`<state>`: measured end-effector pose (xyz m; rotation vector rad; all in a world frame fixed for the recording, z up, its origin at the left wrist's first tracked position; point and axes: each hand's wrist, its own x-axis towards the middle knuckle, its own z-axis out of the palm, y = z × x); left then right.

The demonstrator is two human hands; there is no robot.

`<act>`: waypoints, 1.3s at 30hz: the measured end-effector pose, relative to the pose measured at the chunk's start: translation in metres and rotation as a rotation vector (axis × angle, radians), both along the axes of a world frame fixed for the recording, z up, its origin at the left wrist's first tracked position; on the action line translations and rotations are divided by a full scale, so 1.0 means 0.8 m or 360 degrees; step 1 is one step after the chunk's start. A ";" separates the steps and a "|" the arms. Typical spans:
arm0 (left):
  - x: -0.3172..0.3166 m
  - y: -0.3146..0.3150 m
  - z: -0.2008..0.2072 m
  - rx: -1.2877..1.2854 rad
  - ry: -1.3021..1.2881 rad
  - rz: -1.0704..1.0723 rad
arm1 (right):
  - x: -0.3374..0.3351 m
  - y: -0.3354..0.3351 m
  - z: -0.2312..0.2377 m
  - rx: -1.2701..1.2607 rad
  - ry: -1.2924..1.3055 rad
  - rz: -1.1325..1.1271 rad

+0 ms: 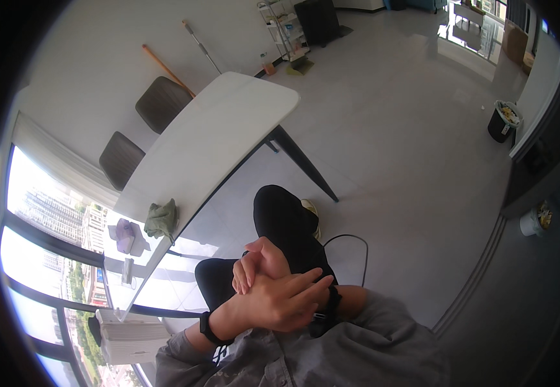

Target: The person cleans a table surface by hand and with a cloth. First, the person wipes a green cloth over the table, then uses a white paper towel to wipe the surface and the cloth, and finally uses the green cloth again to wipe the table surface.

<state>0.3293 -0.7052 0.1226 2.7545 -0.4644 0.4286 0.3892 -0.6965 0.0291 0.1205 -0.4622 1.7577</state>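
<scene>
My two hands are crossed against each other in front of my lap. My left hand (286, 304) lies across my right wrist with its fingers stretched out and spread; its thumb is hidden. My right hand (264, 261) reaches behind it, its fingers curled over the thumb side of my left hand. Neither hand shows any object in it. A black wristband (212, 329) circles my left wrist, and another dark band (334, 300) is on my right. Below them are my black trousers (283, 216) and grey shirt (370, 342).
A white table (222, 122) stands ahead to the left, bearing a green cloth bag (162, 219) and a purple packet (125, 235). Two chairs (164, 104) are behind it. A black cable (365, 248) loops on the floor; bins (500, 126) stand right.
</scene>
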 end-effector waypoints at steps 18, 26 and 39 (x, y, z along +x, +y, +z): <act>-0.056 0.058 -0.054 -0.1304 0.0836 0.0300 | 0.012 -0.042 0.022 0.0505 -0.0838 -0.1550; -0.063 0.048 -0.025 -0.1384 0.0982 0.0799 | 0.012 -0.021 0.025 0.0425 -0.1087 -0.1637; -0.017 0.032 0.020 -0.1074 0.0216 0.0400 | 0.019 -0.060 0.013 0.1381 -0.1708 -0.1674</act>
